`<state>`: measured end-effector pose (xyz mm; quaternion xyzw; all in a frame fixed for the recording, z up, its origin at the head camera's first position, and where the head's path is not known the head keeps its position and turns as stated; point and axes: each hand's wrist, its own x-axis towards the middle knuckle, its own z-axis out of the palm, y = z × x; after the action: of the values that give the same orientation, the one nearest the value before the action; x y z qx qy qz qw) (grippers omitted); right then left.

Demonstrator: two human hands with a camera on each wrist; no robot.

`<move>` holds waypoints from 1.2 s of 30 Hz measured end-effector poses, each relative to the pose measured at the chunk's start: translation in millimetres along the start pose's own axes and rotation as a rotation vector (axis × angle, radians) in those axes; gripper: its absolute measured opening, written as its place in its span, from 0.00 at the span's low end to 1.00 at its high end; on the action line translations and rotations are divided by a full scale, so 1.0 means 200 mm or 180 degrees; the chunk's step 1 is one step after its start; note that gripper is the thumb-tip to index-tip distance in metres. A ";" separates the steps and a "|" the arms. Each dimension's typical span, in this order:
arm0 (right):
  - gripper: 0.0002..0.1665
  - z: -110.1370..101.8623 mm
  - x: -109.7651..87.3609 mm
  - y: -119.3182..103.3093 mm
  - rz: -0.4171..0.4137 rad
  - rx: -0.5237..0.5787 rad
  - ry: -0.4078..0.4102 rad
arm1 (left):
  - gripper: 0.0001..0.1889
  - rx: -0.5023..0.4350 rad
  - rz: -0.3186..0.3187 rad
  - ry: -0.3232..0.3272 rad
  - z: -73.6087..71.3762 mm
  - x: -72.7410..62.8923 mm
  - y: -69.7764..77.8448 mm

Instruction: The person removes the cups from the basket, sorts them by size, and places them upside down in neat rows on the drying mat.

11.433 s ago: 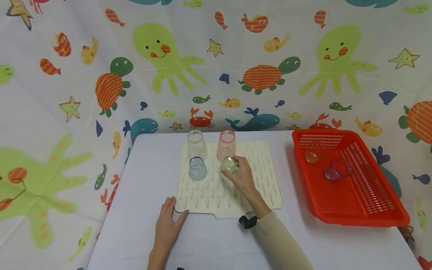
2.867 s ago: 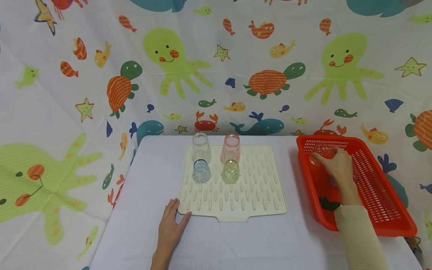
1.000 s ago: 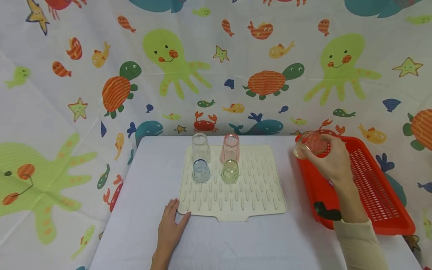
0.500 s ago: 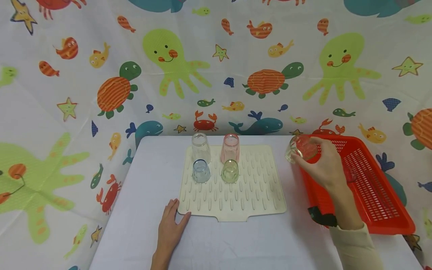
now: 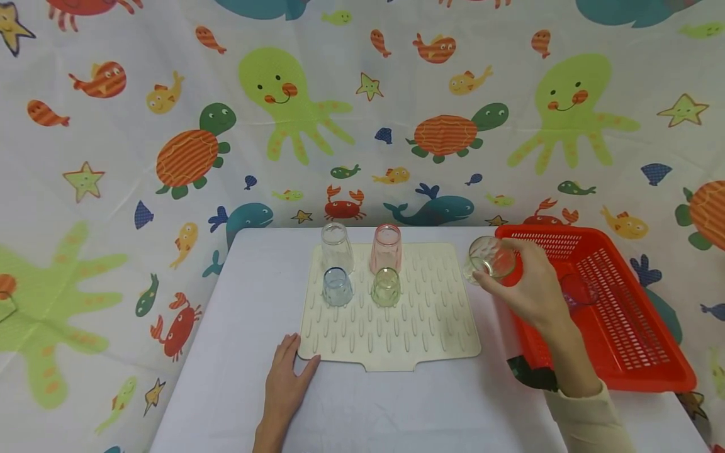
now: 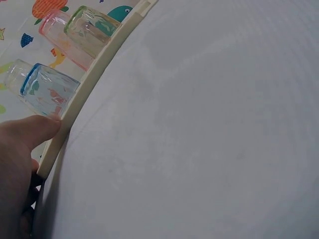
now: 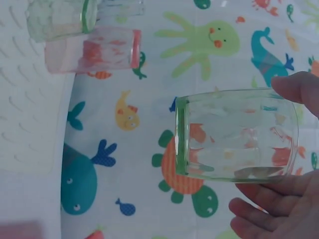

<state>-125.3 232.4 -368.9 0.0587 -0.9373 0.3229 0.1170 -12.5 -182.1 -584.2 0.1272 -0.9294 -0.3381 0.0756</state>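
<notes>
My right hand (image 5: 532, 286) holds a pale greenish, see-through glass (image 5: 489, 258) by its side, in the air between the cream drying mat (image 5: 425, 314) and the red basket. In the right wrist view, thumb and fingers grip that glass (image 7: 234, 137) from opposite sides, its thick green edge facing away from the palm. On the mat stand a tall clear glass (image 5: 338, 248), a tall pink one (image 5: 387, 250), a short blue one (image 5: 337, 288) and a short yellow-green one (image 5: 386, 288). My left hand (image 5: 285, 380) rests at the mat's front left corner, thumb (image 6: 42, 129) against its edge.
The red basket (image 5: 623, 327) with slotted walls stands at the table's right side, a purplish glass (image 5: 579, 292) lying inside. A white cloth covers the table (image 5: 243, 283). Behind hangs a curtain (image 5: 362, 63) printed with sea animals.
The short yellow-green glass, in my right hand at first, now stands on the mat. My right hand reached into the basket, lifted out another glass and carried it left. My left hand stays put.
</notes>
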 end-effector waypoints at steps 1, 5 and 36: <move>0.48 0.01 -0.01 0.00 -0.0024 -0.0005 -0.0001 | 0.39 0.0011 0.0003 0.0006 0.00 0.00 0.00; 0.48 0.03 -0.03 -0.02 -0.0106 0.0001 -0.0014 | 0.38 0.0038 0.0029 0.0042 0.01 0.00 0.00; 0.48 0.20 -0.20 -0.18 -0.0695 0.0065 -0.0313 | 0.37 -0.0049 -0.0198 -0.0225 -0.04 0.02 0.04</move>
<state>-87.5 181.0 -388.0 0.1773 -0.9266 0.3146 0.1047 -15.5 -182.1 -573.6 0.1435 -0.9245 -0.3516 0.0331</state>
